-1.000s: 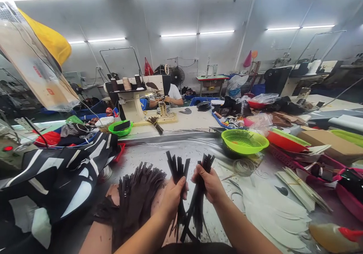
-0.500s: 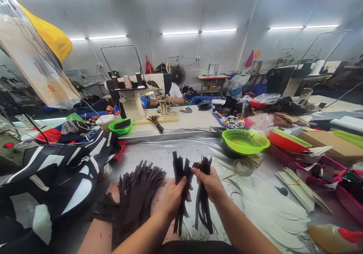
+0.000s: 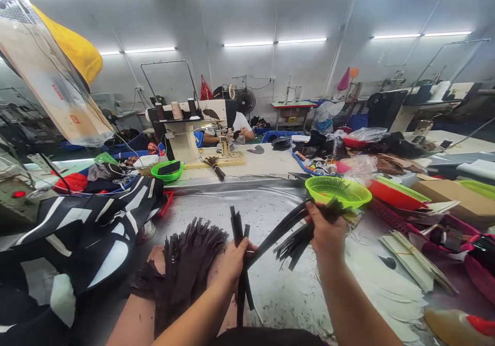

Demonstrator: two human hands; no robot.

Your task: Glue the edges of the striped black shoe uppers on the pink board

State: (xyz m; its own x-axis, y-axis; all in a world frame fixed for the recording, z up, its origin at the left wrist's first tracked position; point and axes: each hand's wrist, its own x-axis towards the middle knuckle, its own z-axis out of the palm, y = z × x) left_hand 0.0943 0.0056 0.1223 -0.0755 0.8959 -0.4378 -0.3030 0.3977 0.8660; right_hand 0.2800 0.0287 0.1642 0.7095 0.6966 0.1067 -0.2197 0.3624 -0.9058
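Observation:
My left hand is closed around a few dark strips, which stand up above the fist and hang down below it. My right hand grips a thicker bundle of black strips, held up and to the right, near the green basket. One long strip stretches between the two hands. Left of my left hand, a big fanned pile of dark brown strips lies over a pinkish surface. Which fingers press on the strips is partly hidden.
A green mesh basket stands beyond my right hand. Pale curved pieces and a banded off-white bundle lie at right. Black-and-white material is heaped at left. Across the table a person works at a sewing machine.
My right hand has moved right and up with its bundle, which now tilts sideways. A long strip now spans between the hands. Fewer strips show in my left hand.

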